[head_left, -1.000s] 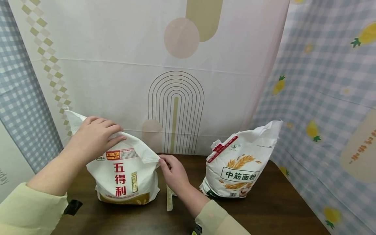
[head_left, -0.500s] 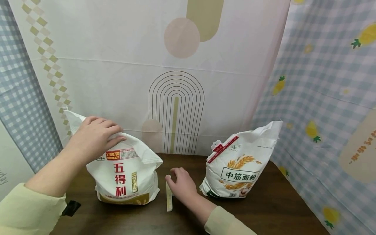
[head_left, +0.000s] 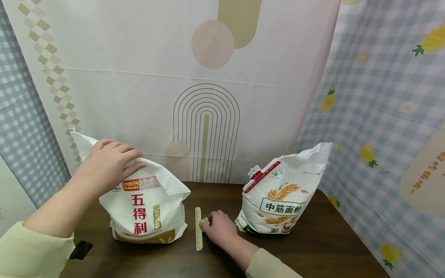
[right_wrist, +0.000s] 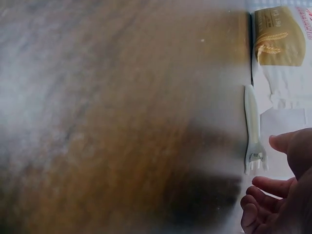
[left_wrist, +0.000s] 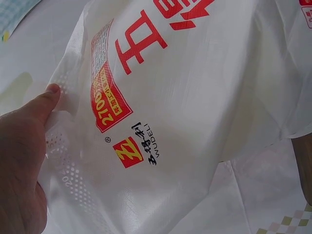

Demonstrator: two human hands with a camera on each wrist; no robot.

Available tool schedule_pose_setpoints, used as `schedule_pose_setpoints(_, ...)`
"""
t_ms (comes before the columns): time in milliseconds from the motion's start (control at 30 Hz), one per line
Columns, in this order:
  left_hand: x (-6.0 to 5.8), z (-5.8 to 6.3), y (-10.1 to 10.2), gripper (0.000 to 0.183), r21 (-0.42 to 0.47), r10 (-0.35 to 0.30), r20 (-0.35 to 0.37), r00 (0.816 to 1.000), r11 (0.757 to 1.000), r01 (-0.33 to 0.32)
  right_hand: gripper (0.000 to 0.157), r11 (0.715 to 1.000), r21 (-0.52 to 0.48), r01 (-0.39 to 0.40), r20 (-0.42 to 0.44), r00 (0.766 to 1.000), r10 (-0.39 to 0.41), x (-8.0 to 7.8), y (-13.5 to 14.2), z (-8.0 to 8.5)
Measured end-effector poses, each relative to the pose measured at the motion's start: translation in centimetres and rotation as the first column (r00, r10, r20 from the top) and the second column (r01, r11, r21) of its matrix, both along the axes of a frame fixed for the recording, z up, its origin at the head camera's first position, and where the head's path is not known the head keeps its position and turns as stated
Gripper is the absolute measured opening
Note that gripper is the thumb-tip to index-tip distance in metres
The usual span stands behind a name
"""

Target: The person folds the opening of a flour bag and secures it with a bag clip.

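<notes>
My left hand (head_left: 110,162) grips the folded top edge of a white flour bag (head_left: 158,200) with red lettering. In the left wrist view, the thumb lies on the front of the bag (left_wrist: 180,107), while the other fingers are mostly hidden. My right hand (head_left: 221,228) is at a cream bag clip (head_left: 198,233) lying on the table just right of that bag. From the right wrist, the thumb and fingers of my right hand (right_wrist: 292,195) look spread, with the clip (right_wrist: 252,117) in front of them.
A second white flour bag (head_left: 278,200) stands at the right, a red clip (head_left: 262,177) across its folded corner. Both bags stand on a dark wooden table (head_left: 313,258). Behind hangs a patterned white cloth (head_left: 139,104); a blue checked cloth (head_left: 389,127) hangs at the right.
My right hand has let go of the left bag's right corner and moved down and right to the cream clip. My left hand keeps its hold on the bag's top.
</notes>
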State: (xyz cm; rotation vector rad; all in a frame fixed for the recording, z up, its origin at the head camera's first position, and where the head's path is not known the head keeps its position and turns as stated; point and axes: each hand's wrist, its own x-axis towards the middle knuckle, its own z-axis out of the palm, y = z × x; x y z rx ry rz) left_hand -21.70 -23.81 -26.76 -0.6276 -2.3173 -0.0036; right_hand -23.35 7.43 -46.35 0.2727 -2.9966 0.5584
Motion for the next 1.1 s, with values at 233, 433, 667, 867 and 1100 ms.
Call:
schedule_pose_setpoints(233,0.1,0.0,0.0,0.022,-0.001,0.005,0.006,1.0,1.0,-0.005,0.036,1.0,0.004,-0.003,-0.013,1.0,0.003,0.0,0.0,-0.4)
schedule_pose_setpoints(433,0.0,-0.1,-0.1,0.022,0.005,-0.004,-0.004,1.0,1.0,0.004,0.034,1.0,0.003,0.013,-0.017,1.0,-0.013,-0.2,-0.2,-0.3)
schedule_pose_setpoints(667,-0.1,-0.2,-0.2,0.022,0.01,-0.007,-0.003,1.0,1.0,0.007,0.027,1.0,-0.011,0.026,-0.042,0.999,-0.027,-0.4,-0.6,-0.2)
schedule_pose_setpoints(867,-0.1,-0.2,-0.1,0.021,0.009,-0.01,-0.007,1.0,1.0,0.01,0.026,1.0,-0.021,0.008,-0.034,0.999,-0.009,-0.4,-0.7,0.0)
schedule_pose_setpoints(1100,0.0,-0.1,-0.1,0.022,0.008,0.003,0.001,1.0,1.0,-0.003,0.031,0.993,-0.111,0.028,0.044,0.999,-0.024,-0.7,-1.0,0.5)
